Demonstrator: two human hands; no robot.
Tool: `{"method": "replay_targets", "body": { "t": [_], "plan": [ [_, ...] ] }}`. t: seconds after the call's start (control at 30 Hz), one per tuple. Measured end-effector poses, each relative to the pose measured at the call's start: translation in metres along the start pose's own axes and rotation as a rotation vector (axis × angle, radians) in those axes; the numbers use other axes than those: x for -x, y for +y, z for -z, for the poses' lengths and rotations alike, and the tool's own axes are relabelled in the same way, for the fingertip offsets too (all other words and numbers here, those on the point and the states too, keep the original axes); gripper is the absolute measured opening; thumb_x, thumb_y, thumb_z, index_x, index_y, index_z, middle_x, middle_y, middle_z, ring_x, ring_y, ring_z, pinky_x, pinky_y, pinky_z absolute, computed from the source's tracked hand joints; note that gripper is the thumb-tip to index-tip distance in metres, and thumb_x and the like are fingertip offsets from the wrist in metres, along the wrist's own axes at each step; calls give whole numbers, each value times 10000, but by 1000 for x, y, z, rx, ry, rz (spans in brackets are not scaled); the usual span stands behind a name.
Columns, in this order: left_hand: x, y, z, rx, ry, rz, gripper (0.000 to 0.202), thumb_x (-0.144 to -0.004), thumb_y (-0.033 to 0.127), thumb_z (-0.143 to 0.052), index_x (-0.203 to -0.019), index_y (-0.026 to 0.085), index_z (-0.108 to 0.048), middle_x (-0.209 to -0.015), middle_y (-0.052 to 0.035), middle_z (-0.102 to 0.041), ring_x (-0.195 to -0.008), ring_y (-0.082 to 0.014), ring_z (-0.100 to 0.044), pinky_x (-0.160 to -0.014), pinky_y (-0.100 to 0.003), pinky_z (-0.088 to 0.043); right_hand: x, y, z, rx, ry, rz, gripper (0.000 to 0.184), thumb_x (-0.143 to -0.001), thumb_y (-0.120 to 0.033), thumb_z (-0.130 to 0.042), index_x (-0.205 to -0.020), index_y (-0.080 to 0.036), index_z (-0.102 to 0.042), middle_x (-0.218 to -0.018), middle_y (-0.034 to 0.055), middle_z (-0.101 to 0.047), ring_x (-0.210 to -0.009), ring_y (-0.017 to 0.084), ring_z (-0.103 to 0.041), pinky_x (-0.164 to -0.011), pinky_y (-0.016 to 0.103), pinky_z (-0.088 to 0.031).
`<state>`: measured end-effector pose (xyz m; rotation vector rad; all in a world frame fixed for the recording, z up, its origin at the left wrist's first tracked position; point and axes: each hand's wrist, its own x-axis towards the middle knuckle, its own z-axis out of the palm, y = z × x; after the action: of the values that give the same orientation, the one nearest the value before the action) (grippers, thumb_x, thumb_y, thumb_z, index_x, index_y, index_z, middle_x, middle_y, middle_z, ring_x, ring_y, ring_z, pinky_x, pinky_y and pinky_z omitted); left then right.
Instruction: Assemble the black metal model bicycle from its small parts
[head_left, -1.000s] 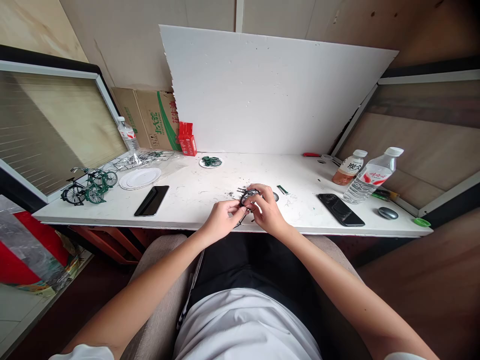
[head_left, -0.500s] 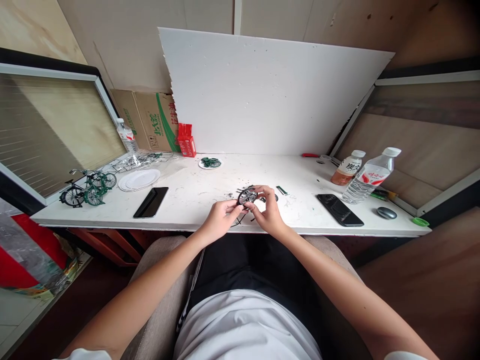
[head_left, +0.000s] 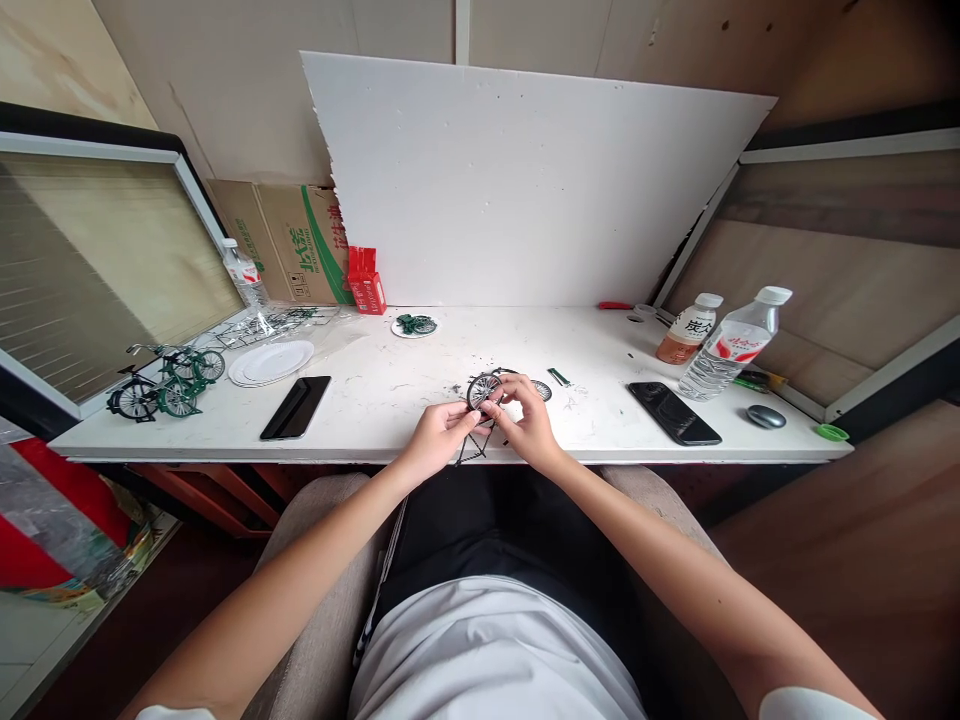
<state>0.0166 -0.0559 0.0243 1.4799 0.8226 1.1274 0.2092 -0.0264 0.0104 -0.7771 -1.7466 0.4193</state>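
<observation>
Between my hands, above the table's front edge, is a small black spoked wheel (head_left: pixel 482 389) of a model bicycle. My left hand (head_left: pixel 441 436) is closed on its lower left side, thumb and fingers pinched together. From the other side my right hand (head_left: pixel 531 422) grips the wheel, fingers curled over its right edge. Below lies a thin black model bicycle frame (head_left: pixel 474 450), partly hidden by the hands. A second spoked wheel (head_left: pixel 542 390) lies behind my right hand. Short dark green strips (head_left: pixel 559 377) rest just beyond it.
Assembled model bicycles (head_left: pixel 169 385) stand at the left, near paper plates (head_left: pixel 271 362) and a phone (head_left: pixel 296 407). A small plate with green parts (head_left: pixel 414 326) sits farther back. To the right are another phone (head_left: pixel 673 413), two bottles (head_left: pixel 731 343) and a computer mouse (head_left: pixel 766 416).
The wheel in my hands has turned to face me more and sits slightly lower. More of the black frame beneath shows. The whole view has shifted a little.
</observation>
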Motion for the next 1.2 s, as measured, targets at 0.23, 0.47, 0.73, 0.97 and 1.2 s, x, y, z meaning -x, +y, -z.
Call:
{"method": "replay_targets", "body": {
  "t": [0.23, 0.47, 0.73, 0.97, 1.2],
  "plan": [
    [3, 6, -5, 50, 9, 49, 500, -879, 576, -788, -1099, 128, -780, -1100, -137, -800, -937, -286, -787, -1015, -463, -558, 2, 5, -3, -100, -27, -60, 285, -1012, -440, -670, -1196, -250, -566, -1208, 96, -627, -1145, 235, -636, -900, 384, -566],
    [4, 3, -5, 115, 24, 151, 467, -863, 528, -816, -1124, 142, -788, -1163, -133, -796, -938, -272, -791, -970, -410, -553, 3, 13, -2, -197, -22, -180, 454, -958, -531, -710, -1258, -276, -484, -1101, 52, -625, -988, 201, -658, -832, 345, -585],
    [3, -2, -3, 158, 20, 160, 440, -841, 495, -834, -1085, 131, -797, -1145, -134, -804, -908, -266, -792, -981, -425, -555, 0, 11, 1, -359, -52, -289, 598, -870, -537, -817, -1335, -273, -549, -904, 9, -677, -868, 206, -704, -825, 377, -607],
    [3, -2, -3, 127, 20, 157, 432, -831, 506, -837, -1043, 131, -800, -1074, -118, -811, -890, -263, -794, -973, -427, -574, -3, 14, -1, -441, -62, -344, 437, -805, -533, -873, -1115, -251, -747, -1023, 56, -760, -957, 242, -732, -839, 395, -629],
    [1, -6, -3, 71, 67, 41, 493, -839, 517, -840, -1138, 129, -789, -1148, -136, -806, -1051, -292, -769, -1049, -465, -561, -1, 10, -2, -410, -102, -375, 379, -816, -567, -850, -979, -229, -794, -965, 72, -784, -867, 272, -748, -732, 405, -645]
  ]
}}
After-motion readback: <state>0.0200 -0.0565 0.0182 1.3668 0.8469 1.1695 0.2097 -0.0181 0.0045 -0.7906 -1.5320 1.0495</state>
